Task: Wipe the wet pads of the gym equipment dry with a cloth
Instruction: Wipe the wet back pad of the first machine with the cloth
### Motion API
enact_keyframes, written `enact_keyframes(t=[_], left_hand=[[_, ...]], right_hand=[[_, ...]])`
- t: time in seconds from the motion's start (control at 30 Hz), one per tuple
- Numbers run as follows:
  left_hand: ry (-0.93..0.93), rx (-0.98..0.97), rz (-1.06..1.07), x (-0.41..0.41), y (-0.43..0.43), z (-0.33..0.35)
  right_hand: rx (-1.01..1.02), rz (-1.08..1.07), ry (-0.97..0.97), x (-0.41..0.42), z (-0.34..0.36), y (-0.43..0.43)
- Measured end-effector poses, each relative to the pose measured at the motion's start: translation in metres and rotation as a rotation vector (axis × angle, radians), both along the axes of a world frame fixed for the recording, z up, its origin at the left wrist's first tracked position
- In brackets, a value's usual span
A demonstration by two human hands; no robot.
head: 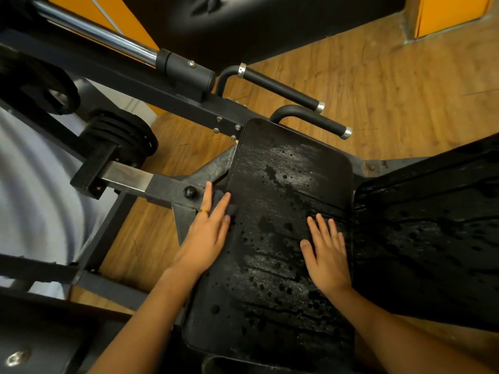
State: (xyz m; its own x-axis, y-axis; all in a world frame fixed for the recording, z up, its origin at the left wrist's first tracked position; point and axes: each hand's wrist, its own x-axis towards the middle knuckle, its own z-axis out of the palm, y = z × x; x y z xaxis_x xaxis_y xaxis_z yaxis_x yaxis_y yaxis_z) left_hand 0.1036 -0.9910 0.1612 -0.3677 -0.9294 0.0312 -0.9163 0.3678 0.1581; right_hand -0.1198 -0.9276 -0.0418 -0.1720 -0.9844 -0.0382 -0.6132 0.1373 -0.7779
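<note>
Our left hand [206, 238], fingers straight, presses a dark cloth [220, 200] against the left edge of the wet seat pad [286, 171]. Our right hand [328, 257] rests flat on the pad, holding nothing.

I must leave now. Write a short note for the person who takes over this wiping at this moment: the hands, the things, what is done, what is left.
Left hand: fingers straight, pressing a dark cloth on the left edge of the seat pad.
Right hand: flat on the seat pad near its right edge, holding nothing.
Done: no part looks clearly dry; drops and streaks of water cover the seat pad.
Left: wipe the whole seat pad, then the back pad on the right, which is wet too.
</note>
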Motion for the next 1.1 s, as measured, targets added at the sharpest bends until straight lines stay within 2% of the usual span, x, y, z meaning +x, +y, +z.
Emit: enact_keyframes(t=[0.07,0.17,0.27,0.43,0.57,1.1], left_hand=[[0.030,-0.008,0.095,-0.010,-0.006,-0.002],[-0.085,-0.082,0.091,-0.019,-0.015,-0.006],[-0.123,-0.134,0.037,-0.022,-0.022,-0.005],[-0.172,-0.059,-0.100,-0.018,-0.018,0.003],[-0.120,0.024,-0.021,-0.008,-0.010,0.009],[-0.001,-0.003,0.068,-0.027,-0.030,-0.003]], right_hand=[[-0.007,-0.006,0.001,0.000,0.000,0.000],[-0.016,-0.009,-0.002,0.001,-0.001,0.000],[-0.022,-0.014,-0.005,0.001,-0.004,0.000],[-0.020,-0.015,-0.010,0.001,-0.003,0.001],[-0.015,-0.016,-0.020,0.001,0.000,0.001],[-0.096,-0.070,-0.039,0.003,-0.009,0.001]])
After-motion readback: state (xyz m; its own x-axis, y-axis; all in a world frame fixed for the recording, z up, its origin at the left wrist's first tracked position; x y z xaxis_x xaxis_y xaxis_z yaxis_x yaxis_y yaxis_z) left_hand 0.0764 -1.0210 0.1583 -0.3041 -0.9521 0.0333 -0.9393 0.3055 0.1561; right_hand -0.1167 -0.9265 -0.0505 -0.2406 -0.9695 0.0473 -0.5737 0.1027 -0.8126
